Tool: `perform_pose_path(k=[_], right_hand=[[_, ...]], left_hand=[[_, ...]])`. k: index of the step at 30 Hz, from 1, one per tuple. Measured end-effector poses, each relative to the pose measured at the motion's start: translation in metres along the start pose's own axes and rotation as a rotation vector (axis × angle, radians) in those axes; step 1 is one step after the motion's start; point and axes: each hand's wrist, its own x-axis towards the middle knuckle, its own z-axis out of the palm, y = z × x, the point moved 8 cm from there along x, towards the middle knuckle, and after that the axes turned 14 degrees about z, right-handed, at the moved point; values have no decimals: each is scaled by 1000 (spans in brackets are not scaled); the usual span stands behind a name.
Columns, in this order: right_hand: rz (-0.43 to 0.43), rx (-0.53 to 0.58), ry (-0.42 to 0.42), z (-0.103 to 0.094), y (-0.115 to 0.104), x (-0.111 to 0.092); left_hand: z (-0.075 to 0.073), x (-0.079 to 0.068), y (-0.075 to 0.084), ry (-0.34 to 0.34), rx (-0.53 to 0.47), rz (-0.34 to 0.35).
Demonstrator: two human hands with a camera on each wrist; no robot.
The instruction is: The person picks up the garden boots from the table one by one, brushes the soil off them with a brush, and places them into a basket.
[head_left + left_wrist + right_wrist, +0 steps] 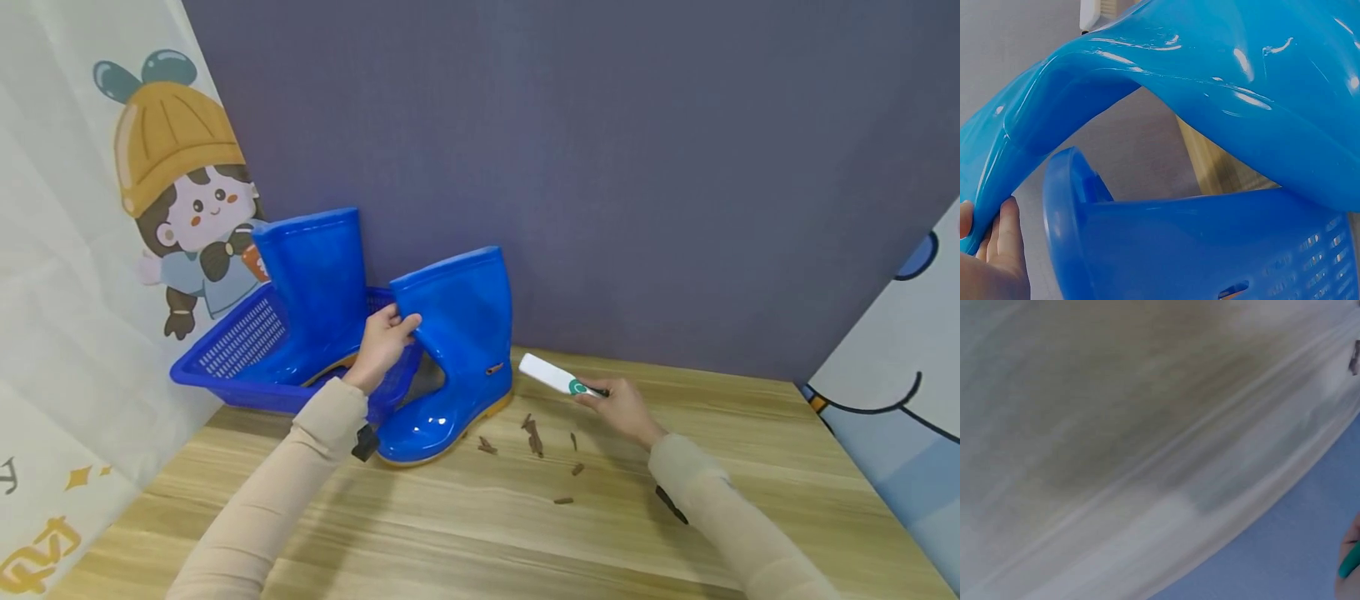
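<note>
A blue rain boot [468, 325] with a tan sole stands tilted on the wooden table, beside the basket. My left hand [382, 346] pinches the rim of its shaft between thumb and fingers, also visible at the lower left of the left wrist view. To the right of the boot, my right hand [622, 408] grips a white brush [546, 373] with a green mark, held above the table and apart from the boot. Pale bristles of the brush [1107, 9] show at the top of the left wrist view. Several brown bits [534, 437] lie in front of the boot.
A blue-purple plastic basket [202, 379] with slotted walls stands at the left, and a second blue boot [318, 275] is upright in it. Behind the wooden table [480, 533] rises a grey panel [600, 183]. Printed white sheets hang at both sides.
</note>
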Motion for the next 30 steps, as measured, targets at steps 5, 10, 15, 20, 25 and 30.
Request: perform_pose_path(k=[5,10,15,20,25,30], right_hand=[[15,15,33,-2,-5,-6],[-95,126,69,6,-41,-11],[-174,98,42,27,-57,-6],[-108,65,-36,36,-38,-4],[-41,80,-103,27,-20,-7],[-22,11,-96,15,-6,-10]], left_hand=[[1,-1,-1,-4,4,1],[-2,-1,0,9,-2,14],[-2,-1,0,14,-4,7],[-1,-1,-1,11,3,-9],[-1,0,2,12,4,19],[-1,0,1,4,1,23]])
